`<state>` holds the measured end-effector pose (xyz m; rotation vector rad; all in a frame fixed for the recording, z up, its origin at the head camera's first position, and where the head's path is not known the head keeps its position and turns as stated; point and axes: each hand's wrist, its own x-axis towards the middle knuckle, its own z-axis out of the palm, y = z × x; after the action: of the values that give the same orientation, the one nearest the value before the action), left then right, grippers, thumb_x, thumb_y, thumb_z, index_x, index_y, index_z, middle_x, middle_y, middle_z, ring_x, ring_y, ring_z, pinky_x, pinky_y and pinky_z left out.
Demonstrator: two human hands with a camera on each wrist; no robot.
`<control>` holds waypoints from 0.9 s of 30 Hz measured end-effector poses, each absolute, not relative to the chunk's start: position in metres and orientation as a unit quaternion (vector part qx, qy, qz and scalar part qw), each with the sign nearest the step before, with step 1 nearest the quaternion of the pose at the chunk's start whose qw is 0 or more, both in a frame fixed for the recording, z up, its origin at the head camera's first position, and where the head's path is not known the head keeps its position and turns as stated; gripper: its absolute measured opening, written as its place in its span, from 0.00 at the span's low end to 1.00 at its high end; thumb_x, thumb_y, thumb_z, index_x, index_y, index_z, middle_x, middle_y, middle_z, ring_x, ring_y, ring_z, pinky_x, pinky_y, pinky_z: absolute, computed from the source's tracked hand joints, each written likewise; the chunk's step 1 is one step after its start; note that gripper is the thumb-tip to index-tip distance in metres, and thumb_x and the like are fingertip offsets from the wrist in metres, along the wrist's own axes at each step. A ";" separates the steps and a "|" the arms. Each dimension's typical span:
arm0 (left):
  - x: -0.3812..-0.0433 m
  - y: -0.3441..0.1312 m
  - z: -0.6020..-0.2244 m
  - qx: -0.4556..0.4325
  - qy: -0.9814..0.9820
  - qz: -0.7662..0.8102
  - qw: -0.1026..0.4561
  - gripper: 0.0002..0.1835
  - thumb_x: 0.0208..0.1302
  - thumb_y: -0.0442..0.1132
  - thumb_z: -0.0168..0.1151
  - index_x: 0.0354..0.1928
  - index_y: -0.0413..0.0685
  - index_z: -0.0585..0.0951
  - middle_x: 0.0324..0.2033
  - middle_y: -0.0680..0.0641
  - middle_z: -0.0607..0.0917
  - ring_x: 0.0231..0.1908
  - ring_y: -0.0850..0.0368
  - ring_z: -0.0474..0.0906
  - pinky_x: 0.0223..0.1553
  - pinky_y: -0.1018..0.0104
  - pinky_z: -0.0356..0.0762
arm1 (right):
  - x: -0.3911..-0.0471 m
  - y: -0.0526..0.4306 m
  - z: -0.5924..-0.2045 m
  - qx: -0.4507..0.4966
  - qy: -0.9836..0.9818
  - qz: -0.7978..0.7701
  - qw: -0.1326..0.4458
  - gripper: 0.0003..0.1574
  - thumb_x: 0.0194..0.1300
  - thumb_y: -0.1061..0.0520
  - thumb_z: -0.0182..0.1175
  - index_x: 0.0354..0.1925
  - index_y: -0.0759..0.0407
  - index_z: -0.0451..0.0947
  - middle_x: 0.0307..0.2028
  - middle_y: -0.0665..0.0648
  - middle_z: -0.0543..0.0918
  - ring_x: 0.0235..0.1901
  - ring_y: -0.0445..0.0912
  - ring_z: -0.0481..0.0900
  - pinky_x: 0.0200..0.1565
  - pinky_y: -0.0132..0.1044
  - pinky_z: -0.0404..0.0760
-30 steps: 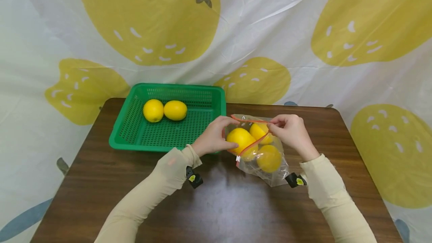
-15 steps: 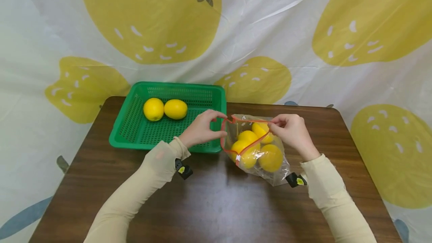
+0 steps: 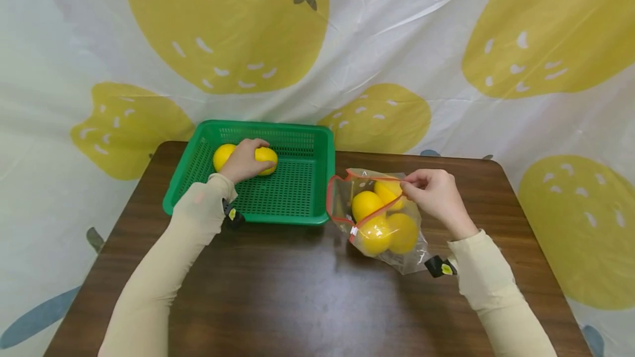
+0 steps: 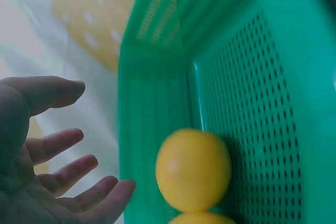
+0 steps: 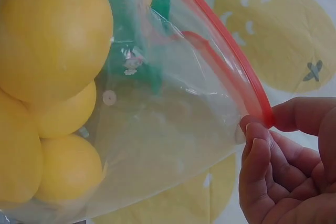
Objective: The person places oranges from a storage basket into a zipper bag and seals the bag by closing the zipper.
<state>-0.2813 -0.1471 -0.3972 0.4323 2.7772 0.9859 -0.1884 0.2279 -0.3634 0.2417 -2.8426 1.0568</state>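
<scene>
My left hand (image 3: 248, 161) reaches over the right-hand lemon (image 3: 266, 161) in the green basket (image 3: 297, 216), thumb and fingers spread about it. In the left wrist view the fingers (image 4: 68, 177) stand apart with nothing between them, and a lemon (image 4: 193, 170) lies below in the basket. A second lemon (image 3: 223, 156) is partly behind the hand. At the right, my right hand (image 3: 436, 197) pinches the red zip edge (image 5: 252, 87) of a clear zip bag (image 3: 409, 260). Several lemons (image 5: 58, 35) are inside the bag, whose mouth gapes toward the basket.
The basket and bag stand side by side on a dark wooden table (image 3: 278, 291). A white cloth (image 3: 377, 37) printed with yellow fruit hangs behind the table. The bag's white slider (image 3: 354, 231) sits at the near end of its mouth.
My left hand has let go of a lemon inside the bag, drawn out, and moved left over the basket. My right hand keeps its pinch on the bag's edge.
</scene>
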 end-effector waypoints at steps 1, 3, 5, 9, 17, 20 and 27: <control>-0.285 -0.151 -0.398 0.140 0.931 0.327 0.084 0.29 0.61 0.44 0.57 0.61 0.38 0.66 0.59 0.36 0.66 0.59 0.39 0.61 0.54 0.46 0.64 | -0.188 0.229 -0.363 0.079 -0.933 0.347 0.051 0.10 0.57 0.59 0.59 0.31 0.66 0.81 0.23 0.58 0.83 0.20 0.43 0.76 0.22 0.31 0.75; -0.292 -0.156 -0.400 0.130 0.934 0.321 0.091 0.29 0.61 0.43 0.56 0.62 0.37 0.65 0.60 0.35 0.65 0.61 0.38 0.58 0.56 0.45 0.62 | -0.187 0.230 -0.362 0.077 -0.934 0.345 0.053 0.09 0.57 0.59 0.59 0.31 0.66 0.82 0.23 0.58 0.83 0.20 0.43 0.76 0.22 0.31 0.75; -0.298 -0.158 -0.403 0.119 0.936 0.316 0.100 0.30 0.62 0.43 0.55 0.63 0.36 0.63 0.61 0.34 0.64 0.61 0.38 0.57 0.56 0.45 0.62 | -0.186 0.232 -0.362 0.076 -0.935 0.343 0.056 0.09 0.57 0.59 0.59 0.30 0.65 0.82 0.22 0.57 0.82 0.19 0.42 0.75 0.21 0.31 0.74; -0.307 -0.158 -0.407 0.098 0.937 0.313 0.118 0.33 0.61 0.44 0.56 0.65 0.37 0.60 0.63 0.33 0.60 0.63 0.37 0.54 0.57 0.44 0.61 | -0.184 0.234 -0.361 0.074 -0.934 0.345 0.057 0.10 0.57 0.58 0.59 0.30 0.65 0.82 0.22 0.57 0.82 0.18 0.41 0.74 0.21 0.30 0.74; -0.314 -0.154 -0.418 0.073 0.949 0.277 0.133 0.36 0.60 0.46 0.57 0.66 0.36 0.58 0.64 0.32 0.57 0.64 0.37 0.51 0.59 0.45 0.58 | -0.179 0.232 -0.363 0.076 -0.933 0.346 0.062 0.08 0.56 0.60 0.60 0.29 0.65 0.82 0.21 0.56 0.82 0.18 0.42 0.74 0.20 0.31 0.73; -0.319 -0.154 -0.423 0.064 0.955 0.257 0.135 0.36 0.60 0.47 0.57 0.66 0.36 0.57 0.63 0.31 0.57 0.63 0.35 0.52 0.60 0.44 0.56 | -0.177 0.230 -0.365 0.078 -0.933 0.347 0.060 0.07 0.56 0.61 0.60 0.29 0.65 0.82 0.22 0.57 0.82 0.18 0.43 0.74 0.20 0.31 0.74; -0.327 -0.153 -0.430 0.043 0.959 0.228 0.162 0.38 0.58 0.49 0.58 0.66 0.38 0.58 0.63 0.31 0.57 0.62 0.32 0.50 0.60 0.40 0.50 | -0.171 0.225 -0.364 0.082 -0.931 0.352 0.057 0.07 0.56 0.61 0.60 0.30 0.65 0.81 0.22 0.57 0.82 0.18 0.44 0.74 0.20 0.31 0.74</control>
<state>-0.3270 -0.1527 -0.4302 0.1226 2.7378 0.6514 -0.1708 0.2246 -0.3641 0.2496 -2.8217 1.0684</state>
